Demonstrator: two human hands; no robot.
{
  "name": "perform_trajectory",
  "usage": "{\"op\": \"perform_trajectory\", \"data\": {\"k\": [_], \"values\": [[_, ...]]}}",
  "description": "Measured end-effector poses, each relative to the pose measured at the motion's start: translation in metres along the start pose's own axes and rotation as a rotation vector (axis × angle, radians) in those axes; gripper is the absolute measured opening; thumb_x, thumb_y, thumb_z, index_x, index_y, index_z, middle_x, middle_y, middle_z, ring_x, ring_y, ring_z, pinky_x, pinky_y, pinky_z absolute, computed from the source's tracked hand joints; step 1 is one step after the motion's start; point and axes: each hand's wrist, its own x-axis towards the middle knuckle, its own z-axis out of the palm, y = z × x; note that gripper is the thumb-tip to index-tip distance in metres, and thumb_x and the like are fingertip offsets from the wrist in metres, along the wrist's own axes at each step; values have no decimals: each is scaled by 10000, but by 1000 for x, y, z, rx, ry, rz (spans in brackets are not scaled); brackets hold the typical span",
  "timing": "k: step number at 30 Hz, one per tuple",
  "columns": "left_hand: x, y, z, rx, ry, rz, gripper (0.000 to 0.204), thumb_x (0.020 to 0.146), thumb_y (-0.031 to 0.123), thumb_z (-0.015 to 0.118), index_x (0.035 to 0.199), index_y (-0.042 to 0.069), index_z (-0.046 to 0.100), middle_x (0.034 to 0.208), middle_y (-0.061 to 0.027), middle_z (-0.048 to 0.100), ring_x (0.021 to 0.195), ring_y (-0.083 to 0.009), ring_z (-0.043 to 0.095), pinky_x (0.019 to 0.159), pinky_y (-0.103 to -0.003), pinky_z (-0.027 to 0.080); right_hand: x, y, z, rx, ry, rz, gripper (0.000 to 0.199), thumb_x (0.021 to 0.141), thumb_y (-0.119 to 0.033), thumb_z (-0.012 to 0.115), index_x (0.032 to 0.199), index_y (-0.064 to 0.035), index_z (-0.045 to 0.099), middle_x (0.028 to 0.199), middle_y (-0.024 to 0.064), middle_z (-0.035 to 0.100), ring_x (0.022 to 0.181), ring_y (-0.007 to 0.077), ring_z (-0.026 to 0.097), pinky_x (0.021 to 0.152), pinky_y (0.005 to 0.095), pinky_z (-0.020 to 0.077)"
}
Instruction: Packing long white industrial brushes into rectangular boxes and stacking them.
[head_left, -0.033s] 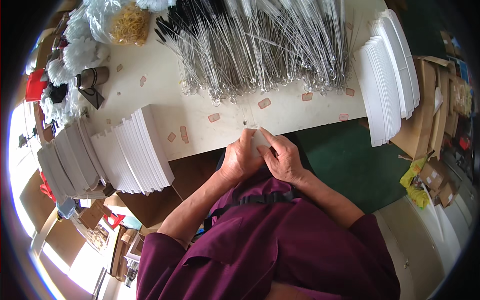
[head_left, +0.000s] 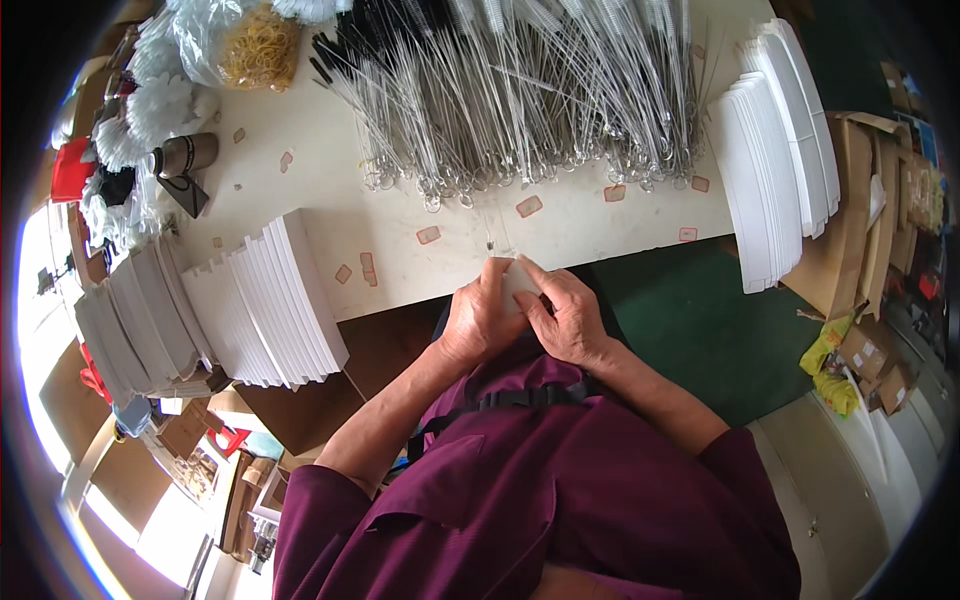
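My left hand (head_left: 478, 318) and my right hand (head_left: 568, 318) are pressed together at the front edge of the white table (head_left: 400, 215). Both are closed on a small white card sleeve (head_left: 518, 279) held between the fingers. A thin wire brush (head_left: 490, 238) sticks out of the sleeve's far end over the table. Most of the sleeve is hidden by my fingers. Just beyond my hands lies a big pile of thin wire brushes (head_left: 520, 90) with looped ends.
Fanned stacks of white card sleeves stand at the left (head_left: 275, 300) and at the right (head_left: 775, 150). A bag of rubber bands (head_left: 260, 45), fluffy white brushes (head_left: 160, 110) and a metal cup (head_left: 185, 155) sit at the far left. Small red-edged labels (head_left: 528, 206) dot the table. Cardboard boxes (head_left: 880, 200) stand at the right.
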Motion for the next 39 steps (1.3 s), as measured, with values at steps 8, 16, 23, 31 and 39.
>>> {"op": "perform_trajectory", "data": {"k": [8, 16, 23, 31, 39], "values": [[-4, -13, 2, 8, 14, 7, 516, 811, 153, 732, 1230, 15, 463, 857, -263, 704, 784, -456, 711, 670, -511, 583, -4, 4, 10, -27, -46, -31, 464, 898, -134, 711, 1318, 38, 615, 894, 181, 693, 844, 353, 658, 760, 447, 537], [-5, 2, -28, -17, -66, -100, 570, 846, 271, 770, 1289, 10, 525, 1018, -279, 702, 984, -434, 702, 831, -477, 565, -3, 17, 22, 394, -44, 340, 402, 966, -99, 666, 1350, 10, 623, 932, 147, 734, 755, 95, 654, 674, 287, 557], [-40, -50, -82, 37, 34, -339, 292, 904, 248, 726, 1021, -7, 646, 899, -252, 704, 860, -387, 723, 747, -463, 556, 11, 35, 19, 607, -85, 452, 365, 1036, -186, 629, 1325, 38, 616, 993, 63, 698, 861, 107, 650, 737, 260, 547], [-20, -152, -175, 703, 276, -545, 321, 949, 355, 646, 979, 38, 606, 956, -200, 707, 880, -406, 695, 731, -520, 551, 1, 53, 22, 285, -151, 414, 233, 988, -186, 664, 1102, 14, 698, 881, 132, 765, 800, 188, 751, 721, 322, 590], [-38, -189, -201, 872, 450, -413, 702, 866, 339, 783, 1415, 2, 503, 1296, -222, 645, 1154, -404, 639, 936, -488, 522, -12, 87, -76, -298, 362, 272, 178, 890, -140, 715, 1034, -44, 673, 842, 131, 700, 776, 332, 686, 713, 424, 553]]}}
